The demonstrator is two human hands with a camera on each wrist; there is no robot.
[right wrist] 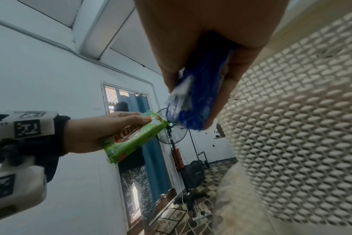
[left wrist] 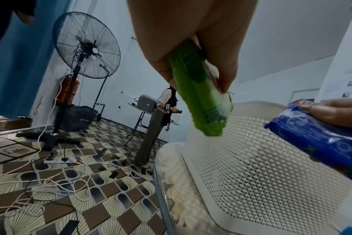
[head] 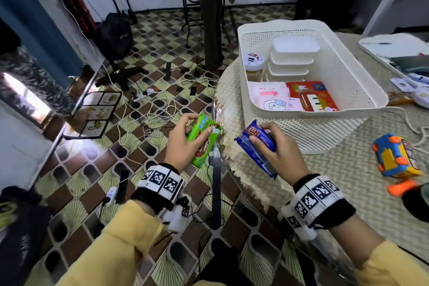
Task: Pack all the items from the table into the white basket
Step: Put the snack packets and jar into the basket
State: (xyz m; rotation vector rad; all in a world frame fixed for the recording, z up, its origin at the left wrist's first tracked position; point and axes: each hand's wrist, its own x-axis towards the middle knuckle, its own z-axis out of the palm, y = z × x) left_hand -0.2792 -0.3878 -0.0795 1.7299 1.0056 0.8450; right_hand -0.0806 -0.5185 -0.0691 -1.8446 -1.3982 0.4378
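My left hand (head: 185, 139) grips a green snack packet (head: 204, 144) just off the table's left edge, in front of the white basket (head: 362, 90). In the left wrist view the green packet (left wrist: 203, 98) hangs down between thumb and fingers. My right hand (head: 278, 144) holds a blue snack packet (head: 255, 146) above the table, close to the basket's near wall. The right wrist view shows the blue packet (right wrist: 191, 105) pinched in the fingers, the basket's mesh wall (right wrist: 301, 127) beside it, and the left hand (right wrist: 94, 132) with its green packet (right wrist: 131, 139).
The basket holds white lidded boxes (head: 292, 58), a round jar (head: 253, 60), pink packs (head: 271, 95) and a red box (head: 311, 95). A blue and orange toy car (head: 397, 158) lies on the table at the right. A tray (head: 394, 49) sits behind it. Cables (head: 144, 109) cover the floor.
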